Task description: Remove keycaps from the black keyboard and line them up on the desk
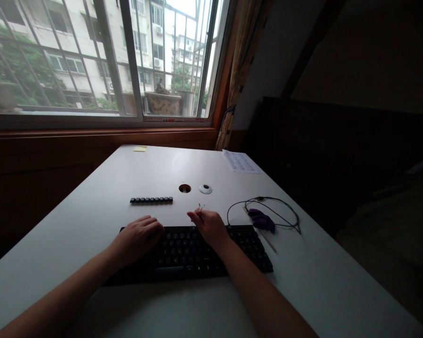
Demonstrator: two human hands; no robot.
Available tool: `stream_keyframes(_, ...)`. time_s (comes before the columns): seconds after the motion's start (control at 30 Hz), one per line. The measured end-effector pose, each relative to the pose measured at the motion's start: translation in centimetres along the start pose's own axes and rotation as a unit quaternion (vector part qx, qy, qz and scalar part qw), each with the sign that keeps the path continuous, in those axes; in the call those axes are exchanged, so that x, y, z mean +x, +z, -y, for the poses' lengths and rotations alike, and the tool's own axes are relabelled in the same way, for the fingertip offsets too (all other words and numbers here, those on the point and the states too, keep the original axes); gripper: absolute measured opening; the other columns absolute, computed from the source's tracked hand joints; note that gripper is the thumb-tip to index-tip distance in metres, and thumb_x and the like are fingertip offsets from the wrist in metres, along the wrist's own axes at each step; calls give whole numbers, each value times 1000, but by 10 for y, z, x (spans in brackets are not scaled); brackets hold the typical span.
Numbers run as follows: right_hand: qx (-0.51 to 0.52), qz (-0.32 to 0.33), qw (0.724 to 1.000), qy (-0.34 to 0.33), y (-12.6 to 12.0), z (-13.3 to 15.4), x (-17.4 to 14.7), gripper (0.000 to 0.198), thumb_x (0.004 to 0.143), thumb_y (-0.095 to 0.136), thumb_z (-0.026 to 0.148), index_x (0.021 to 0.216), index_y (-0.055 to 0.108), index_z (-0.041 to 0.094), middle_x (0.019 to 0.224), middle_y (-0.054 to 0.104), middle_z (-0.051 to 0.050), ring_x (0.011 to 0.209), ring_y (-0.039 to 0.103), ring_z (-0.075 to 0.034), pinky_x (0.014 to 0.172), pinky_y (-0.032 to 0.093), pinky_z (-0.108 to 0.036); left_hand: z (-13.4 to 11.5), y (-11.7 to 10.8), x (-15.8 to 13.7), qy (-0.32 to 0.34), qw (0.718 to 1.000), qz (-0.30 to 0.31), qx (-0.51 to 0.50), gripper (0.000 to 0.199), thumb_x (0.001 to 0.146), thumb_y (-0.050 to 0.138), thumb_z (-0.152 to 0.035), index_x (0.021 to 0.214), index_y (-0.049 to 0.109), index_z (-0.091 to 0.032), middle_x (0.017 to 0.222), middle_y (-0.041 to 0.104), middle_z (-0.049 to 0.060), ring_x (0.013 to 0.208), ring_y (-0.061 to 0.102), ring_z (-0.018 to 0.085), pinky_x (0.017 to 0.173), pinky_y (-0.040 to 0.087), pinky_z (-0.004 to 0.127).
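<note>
A black keyboard (179, 251) lies in front of me on the white table. My left hand (141, 234) is over its left end, with the fingers curled together and down against the keys; the fingertips are partly hidden. Above the keyboard's top edge, right of its middle, my right hand (209, 225) is closed in a pinch. Thin wire tips of what looks like a keycap puller (200, 205) stick out past its fingers; the rest of it is hidden. Beyond the left hand stands a straight row of several black keycaps (151, 200).
A black cable (292, 211) loops at the right, around a dark purple object (262, 220) and a thin stick (268, 241). Further back are a round hole (185, 188), its white cover ring (205, 188), printed paper (241, 162) and a yellow note (140, 149). A window is behind the table.
</note>
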State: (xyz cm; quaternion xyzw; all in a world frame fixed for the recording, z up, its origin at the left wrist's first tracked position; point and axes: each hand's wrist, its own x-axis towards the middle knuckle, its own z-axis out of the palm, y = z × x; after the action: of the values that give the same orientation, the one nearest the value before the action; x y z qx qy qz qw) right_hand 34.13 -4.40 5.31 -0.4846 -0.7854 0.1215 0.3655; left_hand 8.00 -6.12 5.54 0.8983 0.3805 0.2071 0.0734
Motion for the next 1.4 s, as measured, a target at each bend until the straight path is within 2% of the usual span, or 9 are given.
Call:
stream_keyframes(0.07,-36,19,999,-6,2,2,-1,47,97,43,54,73,65,20,66,68,-5,65,66,-18,61,41,-26,0,0,0,-2,1000,-1,0,16,97,48,-23,89,61,-20,83,63,4,79,56,19,71,45,31)
stream_keyframes(0.17,-42,4,999,18,3,2,0,49,98,40,53,76,66,19,67,69,-6,66,67,-18,62,41,-26,-1,0,0,-5,1000,-1,-9,16,97,47,-22,90,61,-19,84,63,4,81,56,19,72,45,31)
stream_keyframes(0.27,17,-13,997,71,0,0,2,51,99,38,53,73,65,19,64,67,-4,62,66,-16,62,42,-25,-1,-1,0,-2,1000,-2,-18,15,97,47,-22,91,61,-20,86,64,4,82,57,20,72,46,31)
stream_keyframes(0.5,118,-10,980,157,-2,-6,6,53,96,39,59,71,63,18,44,51,3,44,55,-13,55,42,-24,0,0,0,0,1000,0,-7,14,97,48,-22,92,61,-20,86,64,4,81,57,20,72,46,32)
stream_keyframes(0.8,140,-32,984,107,-6,1,1,49,96,43,55,71,64,19,43,49,4,43,55,-12,55,42,-23,0,0,-2,13,1000,-7,0,16,98,47,-23,91,61,-20,86,63,4,81,57,19,72,47,31)
stream_keyframes(0.97,169,-25,982,81,-6,5,-1,46,95,48,53,74,68,18,45,53,4,44,55,-11,55,44,-23,-3,-1,-1,20,1000,-11,7,16,98,47,-24,93,61,-19,87,64,5,81,58,19,72,48,31)
stream_keyframes(1.13,248,39,966,68,-1,17,-3,42,95,49,52,84,70,17,56,65,0,43,53,-9,50,43,-21,0,2,-2,40,998,-41,6,15,98,50,-26,109,59,-21,100,65,6,90,60,20,79,51,33)
stream_keyframes(1.23,301,80,947,79,4,27,-7,41,94,49,52,89,71,18,62,69,-1,42,53,-8,45,41,-20,2,3,-5,50,997,-63,1,25,94,58,-29,118,55,-23,107,63,6,97,61,21,82,52,35)
stream_keyframes(1.4,346,113,927,89,8,33,-9,37,93,53,51,100,72,19,70,73,-2,42,53,-7,42,41,-19,0,2,-8,59,996,-70,-16,28,90,64,-30,115,55,-22,107,63,7,95,62,20,80,53,33)
